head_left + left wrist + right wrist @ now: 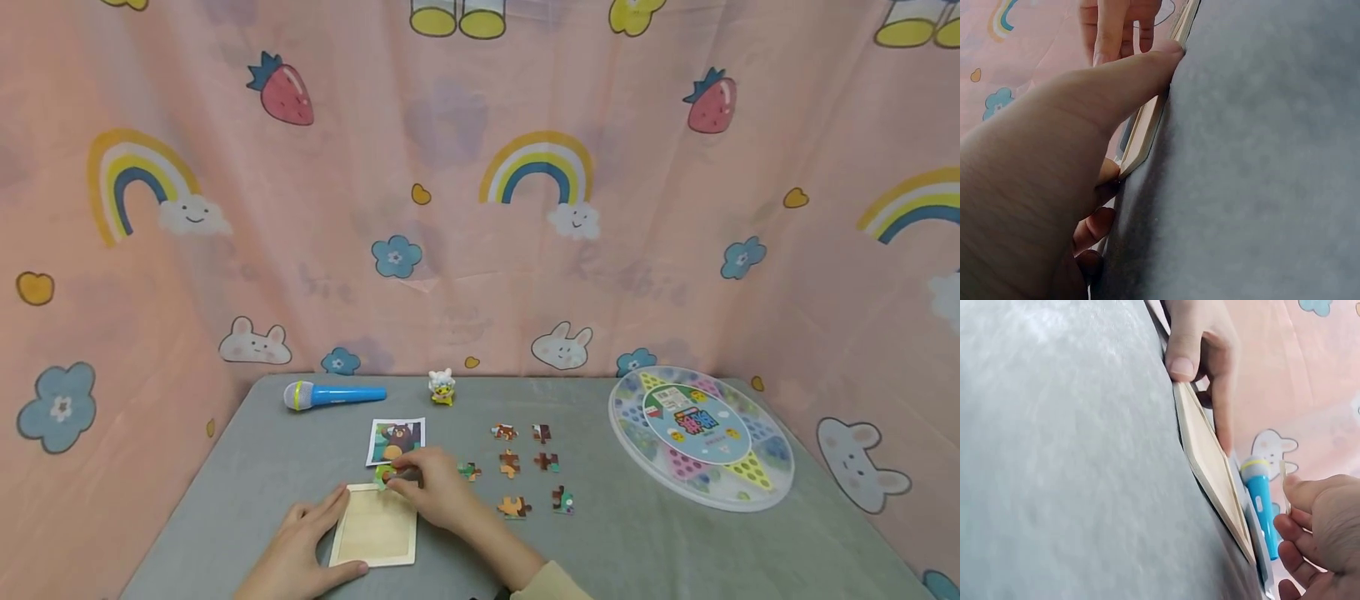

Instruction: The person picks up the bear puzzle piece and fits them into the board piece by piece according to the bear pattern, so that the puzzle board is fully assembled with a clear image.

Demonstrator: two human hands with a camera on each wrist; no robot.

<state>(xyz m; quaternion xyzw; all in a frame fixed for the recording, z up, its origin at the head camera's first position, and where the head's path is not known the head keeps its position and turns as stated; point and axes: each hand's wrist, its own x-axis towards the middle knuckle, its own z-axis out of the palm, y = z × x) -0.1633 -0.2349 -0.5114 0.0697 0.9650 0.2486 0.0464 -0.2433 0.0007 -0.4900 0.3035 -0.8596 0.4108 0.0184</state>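
My left hand (300, 546) grips a shallow wooden puzzle tray (378, 527) at its left side, thumb on the near edge and fingers by the far left corner. No puzzle piece shows inside the tray. Just over the tray's far edge, my right hand (438, 492) pinches a green jigsaw piece (384, 476) between thumb and fingers; the hand partly hides it. In the right wrist view the piece (1285, 478) appears edge-on, apart from the tray (1207, 447). Behind the tray lies a bear picture card (397, 439). Several loose jigsaw pieces (509, 463) are spread right of my right hand.
A blue toy microphone (337, 395) lies at the back left of the grey table (247, 475). Near the back edge stands a small figurine (442, 387). On the right is a round board-game disc (701, 437). A patterned pink curtain (465, 292) hangs behind.
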